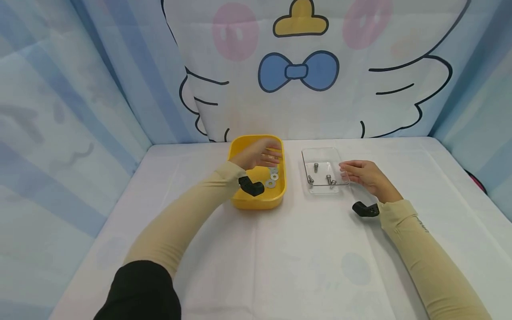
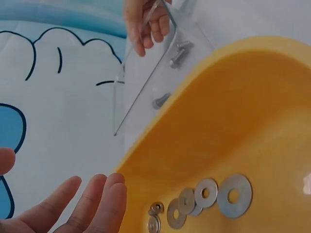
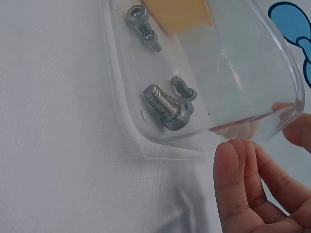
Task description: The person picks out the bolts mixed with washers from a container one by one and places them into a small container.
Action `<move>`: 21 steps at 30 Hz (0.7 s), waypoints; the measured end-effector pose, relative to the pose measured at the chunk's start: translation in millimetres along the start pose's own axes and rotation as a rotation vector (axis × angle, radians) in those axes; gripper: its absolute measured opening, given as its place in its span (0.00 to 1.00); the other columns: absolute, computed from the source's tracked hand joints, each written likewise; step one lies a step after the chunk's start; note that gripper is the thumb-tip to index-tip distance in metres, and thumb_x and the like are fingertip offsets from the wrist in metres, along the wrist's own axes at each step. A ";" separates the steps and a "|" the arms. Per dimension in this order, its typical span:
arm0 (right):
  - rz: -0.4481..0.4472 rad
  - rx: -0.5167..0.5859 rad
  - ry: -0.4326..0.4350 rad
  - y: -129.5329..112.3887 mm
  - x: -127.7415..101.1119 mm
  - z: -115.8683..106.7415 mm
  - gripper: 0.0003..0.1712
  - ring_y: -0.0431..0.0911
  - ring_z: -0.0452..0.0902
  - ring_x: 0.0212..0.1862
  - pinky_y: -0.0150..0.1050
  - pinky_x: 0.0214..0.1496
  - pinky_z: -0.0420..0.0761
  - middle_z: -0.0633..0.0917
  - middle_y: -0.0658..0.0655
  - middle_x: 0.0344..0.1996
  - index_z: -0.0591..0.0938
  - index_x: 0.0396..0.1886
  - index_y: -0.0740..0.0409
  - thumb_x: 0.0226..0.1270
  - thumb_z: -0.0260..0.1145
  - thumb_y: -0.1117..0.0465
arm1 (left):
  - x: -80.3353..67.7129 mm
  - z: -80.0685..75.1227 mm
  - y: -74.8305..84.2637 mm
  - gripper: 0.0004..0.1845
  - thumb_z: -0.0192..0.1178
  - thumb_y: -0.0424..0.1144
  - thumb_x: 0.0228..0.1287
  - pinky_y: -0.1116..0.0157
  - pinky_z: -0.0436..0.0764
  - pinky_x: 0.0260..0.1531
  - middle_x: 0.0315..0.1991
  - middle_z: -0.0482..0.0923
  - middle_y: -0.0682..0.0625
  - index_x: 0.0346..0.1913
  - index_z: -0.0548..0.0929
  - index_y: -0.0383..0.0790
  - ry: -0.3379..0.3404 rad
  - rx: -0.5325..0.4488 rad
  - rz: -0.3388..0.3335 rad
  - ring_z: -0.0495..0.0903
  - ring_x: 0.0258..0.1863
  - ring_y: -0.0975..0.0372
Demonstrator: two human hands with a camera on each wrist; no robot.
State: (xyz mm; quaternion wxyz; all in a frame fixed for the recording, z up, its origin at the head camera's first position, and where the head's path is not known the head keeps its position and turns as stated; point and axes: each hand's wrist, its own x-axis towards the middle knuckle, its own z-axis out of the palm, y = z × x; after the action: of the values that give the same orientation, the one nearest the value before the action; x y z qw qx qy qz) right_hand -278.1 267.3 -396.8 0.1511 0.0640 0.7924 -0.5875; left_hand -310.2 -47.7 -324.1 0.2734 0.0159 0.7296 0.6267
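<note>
My left hand (image 1: pixel 275 155) hovers over the far part of a yellow tray (image 1: pixel 240 202), fingers straight and holding nothing; in the left wrist view its fingertips (image 2: pixel 104 187) sit just outside the tray's rim (image 2: pixel 160 131). Several flat metal washers (image 2: pixel 209 196) lie in the tray. To the right stands a clear plastic tray (image 1: pixel 320 153) holding several steel bolts (image 3: pixel 167 107). My right hand (image 1: pixel 346 171) is at the clear tray's right near corner, which lies between its thumb and fingers (image 3: pixel 235 174).
A white cloth covers the table (image 1: pixel 288 258). A cartoon-printed curtain (image 1: pixel 296 71) closes off the back and blue curtains hang on both sides. Black camera mounts (image 1: pixel 365 209) sit on both wrists.
</note>
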 end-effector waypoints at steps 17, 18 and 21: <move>-0.003 0.005 -0.005 2.9 3.5 -1.8 0.36 0.28 0.76 0.35 0.19 0.42 0.79 0.78 0.31 0.28 0.63 0.65 0.70 0.67 0.61 0.51 | 18.7 -27.6 -12.5 0.25 0.48 0.44 0.69 0.55 0.74 0.62 0.64 0.68 0.37 0.65 0.67 0.36 0.148 0.022 -0.107 0.72 0.61 0.46; -0.001 0.009 -0.004 3.0 3.7 -2.0 0.36 0.28 0.76 0.35 0.19 0.42 0.79 0.78 0.31 0.29 0.63 0.64 0.70 0.67 0.61 0.51 | 21.3 -28.0 -14.0 0.25 0.48 0.44 0.69 0.56 0.74 0.62 0.64 0.68 0.37 0.65 0.67 0.36 0.158 0.022 -0.106 0.72 0.61 0.46; 0.006 0.010 0.001 2.8 3.4 -2.5 0.34 0.28 0.76 0.34 0.19 0.41 0.79 0.78 0.32 0.29 0.64 0.64 0.69 0.67 0.61 0.51 | 28.9 -29.1 -18.3 0.24 0.49 0.43 0.68 0.56 0.75 0.61 0.63 0.70 0.37 0.64 0.69 0.36 0.184 0.016 -0.106 0.74 0.60 0.47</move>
State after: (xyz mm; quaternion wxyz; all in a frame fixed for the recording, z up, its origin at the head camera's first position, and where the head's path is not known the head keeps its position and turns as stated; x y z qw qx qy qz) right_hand -280.9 270.2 -399.7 0.1521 0.0672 0.7893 -0.5910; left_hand -341.1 -67.4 -350.0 0.2377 -0.0782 0.7566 0.6041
